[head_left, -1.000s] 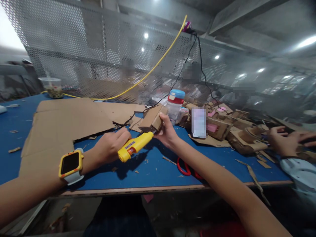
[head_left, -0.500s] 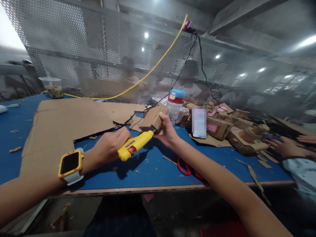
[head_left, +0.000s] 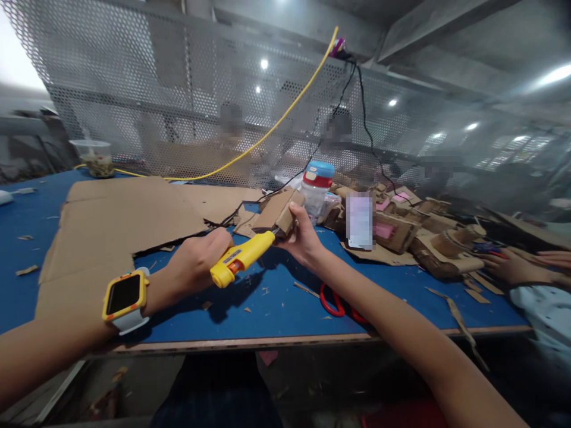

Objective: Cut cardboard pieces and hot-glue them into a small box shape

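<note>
My left hand (head_left: 203, 257), with a yellow watch (head_left: 126, 295) on its wrist, is closed around a yellow glue gun (head_left: 243, 258). The gun's dark tip touches or nearly touches the lower edge of a small cardboard box (head_left: 277, 214). That box is gripped in my right hand (head_left: 304, 236), its thumb on the near side and the other fingers mostly hidden behind. Just behind the box stands a clear bottle (head_left: 317, 189) with a blue and red lid.
Large cardboard sheet (head_left: 116, 220) at left; red-handled scissors (head_left: 332, 301) near the front edge. Phone (head_left: 360, 221) and cardboard pieces (head_left: 446, 249) at right, beside another person's hands (head_left: 513, 266). Yellow cable (head_left: 276, 123) before the mesh; food tub (head_left: 97, 159) at back left.
My left hand and the glue gun have shifted slightly left and up. The box in my right hand has barely moved. At right, the other person's hand has moved a little.
</note>
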The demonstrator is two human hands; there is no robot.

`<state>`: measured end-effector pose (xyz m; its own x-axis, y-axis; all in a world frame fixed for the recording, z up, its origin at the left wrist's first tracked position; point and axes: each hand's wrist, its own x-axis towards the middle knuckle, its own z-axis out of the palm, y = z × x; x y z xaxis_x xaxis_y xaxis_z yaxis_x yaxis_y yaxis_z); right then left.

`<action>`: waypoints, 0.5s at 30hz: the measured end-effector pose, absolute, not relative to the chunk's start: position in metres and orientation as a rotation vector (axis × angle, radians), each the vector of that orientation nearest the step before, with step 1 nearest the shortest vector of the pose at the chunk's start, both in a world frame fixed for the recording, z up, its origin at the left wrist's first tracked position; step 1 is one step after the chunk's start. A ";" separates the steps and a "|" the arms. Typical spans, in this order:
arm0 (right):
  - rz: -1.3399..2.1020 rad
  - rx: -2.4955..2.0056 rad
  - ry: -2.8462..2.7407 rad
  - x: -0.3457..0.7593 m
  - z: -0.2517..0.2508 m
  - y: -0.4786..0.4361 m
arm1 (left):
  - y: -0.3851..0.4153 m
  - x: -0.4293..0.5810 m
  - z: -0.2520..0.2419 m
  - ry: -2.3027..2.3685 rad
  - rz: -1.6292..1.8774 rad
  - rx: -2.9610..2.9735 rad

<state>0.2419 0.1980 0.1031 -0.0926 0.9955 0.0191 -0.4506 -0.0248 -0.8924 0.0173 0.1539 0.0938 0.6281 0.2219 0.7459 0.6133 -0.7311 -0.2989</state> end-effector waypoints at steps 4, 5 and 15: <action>1.481 -0.801 -0.903 0.242 0.104 0.198 | 0.153 0.019 0.096 -0.654 -0.963 -2.306; 1.481 -0.800 -0.901 0.242 0.104 0.198 | 0.153 0.019 0.096 -0.658 -0.962 -2.305; 1.460 -0.796 -0.909 0.242 0.105 0.197 | 0.153 0.015 0.098 -0.664 -0.990 -2.324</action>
<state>0.2419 0.1972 0.1047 -0.0860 0.9959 0.0276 -0.4643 -0.0156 -0.8855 0.0148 0.1533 0.0976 0.6122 0.2296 0.7567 0.6129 -0.7424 -0.2705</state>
